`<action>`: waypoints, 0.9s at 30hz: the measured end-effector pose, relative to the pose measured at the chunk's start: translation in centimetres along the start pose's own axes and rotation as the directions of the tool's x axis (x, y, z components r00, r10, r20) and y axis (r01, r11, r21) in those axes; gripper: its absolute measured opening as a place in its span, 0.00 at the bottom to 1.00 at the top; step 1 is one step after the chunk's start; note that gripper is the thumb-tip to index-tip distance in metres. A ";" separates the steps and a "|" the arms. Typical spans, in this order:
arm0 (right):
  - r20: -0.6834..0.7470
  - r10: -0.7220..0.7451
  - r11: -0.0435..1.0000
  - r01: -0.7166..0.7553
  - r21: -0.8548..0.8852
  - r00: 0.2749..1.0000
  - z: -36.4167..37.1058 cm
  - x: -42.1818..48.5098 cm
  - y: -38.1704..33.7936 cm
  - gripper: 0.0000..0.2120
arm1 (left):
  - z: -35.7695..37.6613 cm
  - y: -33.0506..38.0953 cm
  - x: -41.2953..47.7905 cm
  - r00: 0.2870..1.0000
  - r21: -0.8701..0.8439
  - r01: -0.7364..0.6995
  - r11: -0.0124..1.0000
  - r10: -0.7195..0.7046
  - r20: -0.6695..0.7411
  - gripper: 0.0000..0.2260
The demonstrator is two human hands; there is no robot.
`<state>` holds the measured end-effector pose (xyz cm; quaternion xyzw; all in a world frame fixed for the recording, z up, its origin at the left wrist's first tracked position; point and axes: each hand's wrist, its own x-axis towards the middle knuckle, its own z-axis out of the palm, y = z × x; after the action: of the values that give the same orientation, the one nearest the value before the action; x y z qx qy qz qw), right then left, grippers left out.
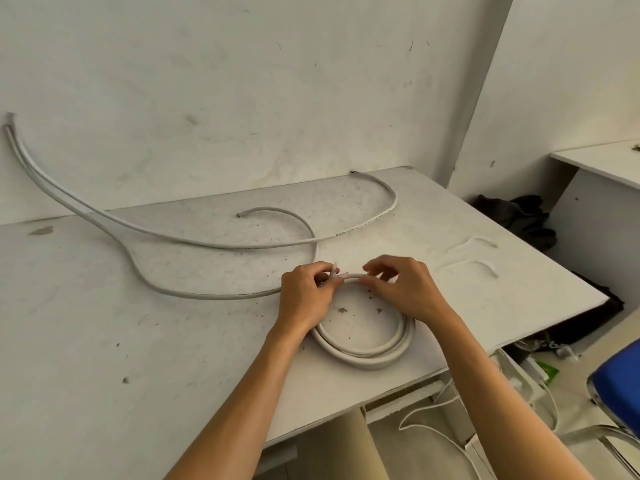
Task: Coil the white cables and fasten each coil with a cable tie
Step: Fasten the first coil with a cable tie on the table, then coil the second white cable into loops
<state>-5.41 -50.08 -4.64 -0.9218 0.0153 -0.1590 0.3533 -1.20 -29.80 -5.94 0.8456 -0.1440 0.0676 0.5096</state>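
Note:
A coil of white cable [367,355] lies flat on the dusty white table [173,341], close to its front edge. My left hand [304,296] and my right hand [405,289] both pinch the far side of this coil. A thin white cable tie [334,270] sticks up between my left fingers, at the coil. Two long uncoiled white cables lie behind: one [194,294] loops round to the left, the other [214,242] sweeps from the wall at the far left across the table. Two spare white cable ties [474,242] [481,266] rest to the right.
The table's right edge runs diagonally close to the spare ties. A blue chair [620,386] stands at the lower right, a dark cloth heap [519,216] lies on the floor beyond, and another white desk [602,164] is at the right. Loose white wires trail under the table.

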 end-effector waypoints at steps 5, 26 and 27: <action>0.016 0.021 0.999 -0.020 -0.041 1.000 -0.1 -0.4 0.3 0.07 | -1.6 0.6 -0.8 0.998 0.061 -0.061 0.996 0.061 0.012 0.15; 0.306 -0.049 0.821 0.213 -0.530 0.951 2.0 12.5 -1.6 0.14 | -8.0 -3.2 6.9 0.988 0.628 -0.126 0.768 0.040 0.149 0.18; 0.306 -0.068 0.820 0.228 -0.525 0.949 2.0 12.9 -1.3 0.11 | -7.8 -3.3 7.4 0.984 0.642 -0.141 0.754 0.033 0.177 0.19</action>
<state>7.33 -49.61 -1.55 -0.9955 -0.0608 -0.0461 0.0563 7.17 -22.73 -3.11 0.9648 -0.1897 0.0714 0.1673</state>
